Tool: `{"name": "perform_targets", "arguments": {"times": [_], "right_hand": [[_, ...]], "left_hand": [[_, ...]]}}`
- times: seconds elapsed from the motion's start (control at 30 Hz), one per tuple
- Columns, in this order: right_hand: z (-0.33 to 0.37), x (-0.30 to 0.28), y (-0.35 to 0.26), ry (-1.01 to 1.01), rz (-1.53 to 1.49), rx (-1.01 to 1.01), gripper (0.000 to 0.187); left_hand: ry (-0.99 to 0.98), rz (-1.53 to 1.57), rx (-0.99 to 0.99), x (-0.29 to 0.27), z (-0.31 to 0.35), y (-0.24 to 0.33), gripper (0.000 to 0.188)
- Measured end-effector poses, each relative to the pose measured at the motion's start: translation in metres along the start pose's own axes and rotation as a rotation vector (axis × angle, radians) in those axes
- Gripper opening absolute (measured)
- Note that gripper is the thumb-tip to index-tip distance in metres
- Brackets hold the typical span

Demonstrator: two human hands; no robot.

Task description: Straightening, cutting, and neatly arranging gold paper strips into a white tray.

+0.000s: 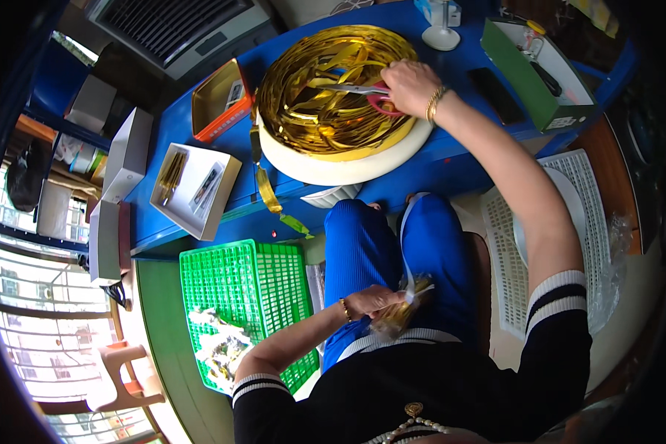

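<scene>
My right hand [414,87] is closed on the red-handled scissors [384,101], whose blades point left over a big coil of shiny gold ribbon [292,78]. The coil rests in a round cream-coloured tub [318,172] on the blue table. From the tub's left side, a strip of gold ribbon [266,192] hangs down over the table edge. Down in my lap, my left hand [371,300] is closed on a small clear plastic bag [392,320] with gold pieces inside. A thin whitish strip lies over my leg above the bag.
On the blue table [181,126] stand an orange box [226,118], a white box [216,200] with gold strips, a green box [547,100] and a dark phone-like slab [494,95]. A green basket [263,296] with small packets is at lower left; a white basket [507,288] is right.
</scene>
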State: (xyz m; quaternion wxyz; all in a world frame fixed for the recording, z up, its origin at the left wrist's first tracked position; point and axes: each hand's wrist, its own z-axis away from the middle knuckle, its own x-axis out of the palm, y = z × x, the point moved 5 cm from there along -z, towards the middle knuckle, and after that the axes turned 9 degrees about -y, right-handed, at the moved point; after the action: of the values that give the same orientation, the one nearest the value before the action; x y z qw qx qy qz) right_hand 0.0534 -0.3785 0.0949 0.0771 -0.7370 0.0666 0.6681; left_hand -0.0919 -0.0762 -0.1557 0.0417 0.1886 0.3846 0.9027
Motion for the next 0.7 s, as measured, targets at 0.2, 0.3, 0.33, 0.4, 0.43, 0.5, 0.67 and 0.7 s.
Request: {"name": "perform_targets", "arguments": {"times": [0.2, 0.3, 0.33, 0.4, 0.43, 0.5, 0.67, 0.7], "right_hand": [[-0.026, -0.002, -0.012, -0.343, 0.168, 0.031, 0.014], [-0.037, -0.003, -0.002, -0.494, 0.138, -0.002, 0.033], [-0.040, 0.000, -0.006, -0.411, 0.146, -0.030, 0.033], [-0.042, 0.002, -0.011, -0.352, 0.197, -0.030, 0.032], [-0.045, 0.010, -0.001, -0.328, 0.216, 0.011, 0.031], [-0.041, 0.008, 0.005, -0.300, 0.169, 0.038, 0.031], [0.020, -0.033, 0.015, -0.285, -0.030, 0.186, 0.024], [0.036, -0.039, 0.021, -0.243, -0.079, 0.119, 0.029]], "left_hand": [[-0.037, 0.686, 0.170, 0.037, 0.007, 0.037, 0.044], [0.035, 0.865, 0.287, 0.023, 0.034, 0.047, 0.041], [0.124, 0.910, 0.314, 0.017, 0.046, 0.048, 0.040], [0.277, 0.955, 0.435, 0.005, 0.067, 0.047, 0.038], [0.331, 0.947, 0.530, -0.001, 0.075, 0.047, 0.037], [0.525, 0.859, 0.505, -0.008, 0.097, 0.048, 0.032], [0.754, 0.691, 0.596, -0.025, 0.132, 0.024, 0.041], [0.818, 0.654, 0.579, -0.029, 0.142, 0.018, 0.048]]}}
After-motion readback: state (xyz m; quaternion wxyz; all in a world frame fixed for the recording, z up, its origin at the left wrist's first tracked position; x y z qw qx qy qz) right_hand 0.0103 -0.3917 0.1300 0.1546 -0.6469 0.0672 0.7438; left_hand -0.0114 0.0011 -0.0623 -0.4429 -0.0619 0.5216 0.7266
